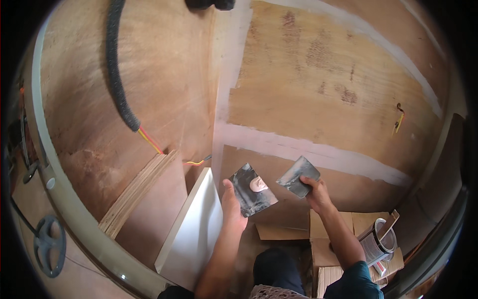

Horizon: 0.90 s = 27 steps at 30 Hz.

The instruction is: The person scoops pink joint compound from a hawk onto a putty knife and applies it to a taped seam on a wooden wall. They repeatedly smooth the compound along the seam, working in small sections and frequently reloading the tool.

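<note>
My left hand (233, 205) grips a dark, smeared rectangular putty plate (246, 192) from its left and lower edge. A lump of pale pink putty (258, 184) sits on the plate's upper right part. In my right hand (318, 195) is a thin grey flat scraper (294, 178), with the thumb pressed on its face. The two tools are held apart, side by side, in front of a plywood wall (308, 74). Pale pinkish putty bands (308, 152) run along that wall's seams and corner; neither tool seems to touch it.
A paint can (371, 243) with a wooden stick (388, 225) stands on cardboard boxes (323, 239) at the right. Plywood sheets (139, 194) and a white panel (196, 224) lean at the left. Wires hang from a dark foam-covered conduit (117, 74); more wires (398, 122) poke out at right.
</note>
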Each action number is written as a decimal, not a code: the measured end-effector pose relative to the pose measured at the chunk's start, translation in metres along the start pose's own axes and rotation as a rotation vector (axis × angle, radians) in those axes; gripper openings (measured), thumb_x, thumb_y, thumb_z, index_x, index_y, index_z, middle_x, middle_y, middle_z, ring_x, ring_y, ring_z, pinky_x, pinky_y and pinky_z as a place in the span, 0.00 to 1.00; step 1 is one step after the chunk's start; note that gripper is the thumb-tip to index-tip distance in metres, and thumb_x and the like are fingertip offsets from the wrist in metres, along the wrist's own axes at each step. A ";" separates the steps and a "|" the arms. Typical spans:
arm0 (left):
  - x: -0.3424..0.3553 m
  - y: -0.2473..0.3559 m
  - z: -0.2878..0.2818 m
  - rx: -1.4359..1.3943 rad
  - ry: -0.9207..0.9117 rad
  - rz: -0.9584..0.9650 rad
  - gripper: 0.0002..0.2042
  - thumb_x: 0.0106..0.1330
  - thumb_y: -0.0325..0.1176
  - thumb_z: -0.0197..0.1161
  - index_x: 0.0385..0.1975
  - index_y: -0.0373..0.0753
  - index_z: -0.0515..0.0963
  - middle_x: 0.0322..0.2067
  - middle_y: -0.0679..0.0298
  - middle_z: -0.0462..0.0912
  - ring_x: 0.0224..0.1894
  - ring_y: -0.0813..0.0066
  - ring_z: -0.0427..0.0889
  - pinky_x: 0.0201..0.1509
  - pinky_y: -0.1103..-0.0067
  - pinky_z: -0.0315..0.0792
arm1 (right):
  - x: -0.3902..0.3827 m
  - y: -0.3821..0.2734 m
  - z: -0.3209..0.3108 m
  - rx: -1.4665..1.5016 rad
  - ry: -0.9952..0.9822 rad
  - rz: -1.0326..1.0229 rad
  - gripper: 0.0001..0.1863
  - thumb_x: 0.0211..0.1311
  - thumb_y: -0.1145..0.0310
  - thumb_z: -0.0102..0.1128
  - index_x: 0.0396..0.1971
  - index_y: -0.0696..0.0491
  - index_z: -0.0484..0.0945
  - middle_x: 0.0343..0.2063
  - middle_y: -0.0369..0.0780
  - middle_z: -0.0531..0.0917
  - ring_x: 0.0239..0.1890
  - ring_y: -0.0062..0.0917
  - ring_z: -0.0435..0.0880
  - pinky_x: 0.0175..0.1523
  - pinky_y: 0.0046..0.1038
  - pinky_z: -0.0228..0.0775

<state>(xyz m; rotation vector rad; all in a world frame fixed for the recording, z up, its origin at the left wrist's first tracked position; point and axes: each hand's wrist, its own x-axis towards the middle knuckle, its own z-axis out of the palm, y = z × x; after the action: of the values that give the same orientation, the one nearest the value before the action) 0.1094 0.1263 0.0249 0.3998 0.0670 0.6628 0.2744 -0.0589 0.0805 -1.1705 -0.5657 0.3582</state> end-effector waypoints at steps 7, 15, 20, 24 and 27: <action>0.001 0.004 0.002 0.089 -0.099 -0.113 0.21 0.69 0.48 0.59 0.55 0.40 0.74 0.50 0.64 0.81 0.52 0.67 0.80 0.58 0.67 0.72 | -0.009 -0.013 0.011 -0.434 -0.118 -0.189 0.12 0.63 0.73 0.62 0.45 0.60 0.80 0.38 0.37 0.85 0.40 0.18 0.80 0.48 0.25 0.73; 0.003 0.001 0.001 0.103 -0.089 -0.113 0.22 0.70 0.48 0.58 0.55 0.39 0.73 0.51 0.63 0.81 0.52 0.66 0.80 0.59 0.67 0.71 | -0.033 -0.038 0.032 -0.863 -0.237 -0.554 0.15 0.57 0.78 0.60 0.46 0.57 0.81 0.33 0.43 0.82 0.34 0.26 0.80 0.43 0.27 0.71; 0.002 0.000 0.006 0.080 -0.095 -0.150 0.27 0.70 0.53 0.56 0.57 0.37 0.70 0.54 0.64 0.77 0.56 0.68 0.77 0.60 0.69 0.70 | -0.041 -0.039 0.030 -0.911 -0.186 -0.581 0.14 0.56 0.80 0.60 0.44 0.58 0.82 0.29 0.38 0.80 0.30 0.18 0.74 0.35 0.23 0.66; 0.003 0.002 0.008 0.128 -0.099 -0.149 0.24 0.70 0.51 0.56 0.57 0.40 0.72 0.54 0.64 0.79 0.56 0.66 0.77 0.61 0.67 0.69 | -0.043 -0.037 0.026 -0.876 -0.126 -0.403 0.15 0.54 0.80 0.57 0.43 0.57 0.81 0.35 0.40 0.85 0.34 0.20 0.78 0.41 0.25 0.71; 0.008 0.008 0.013 0.135 -0.204 -0.155 0.23 0.70 0.48 0.59 0.57 0.39 0.72 0.53 0.63 0.79 0.55 0.67 0.78 0.61 0.67 0.70 | -0.037 -0.036 0.022 -0.762 -0.194 -0.590 0.13 0.52 0.82 0.55 0.38 0.55 0.80 0.40 0.39 0.86 0.35 0.19 0.78 0.42 0.24 0.71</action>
<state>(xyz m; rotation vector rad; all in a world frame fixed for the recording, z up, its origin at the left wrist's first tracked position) 0.1136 0.1322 0.0404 0.5844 -0.0515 0.4630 0.2306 -0.0750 0.1121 -1.6211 -1.2448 -0.2897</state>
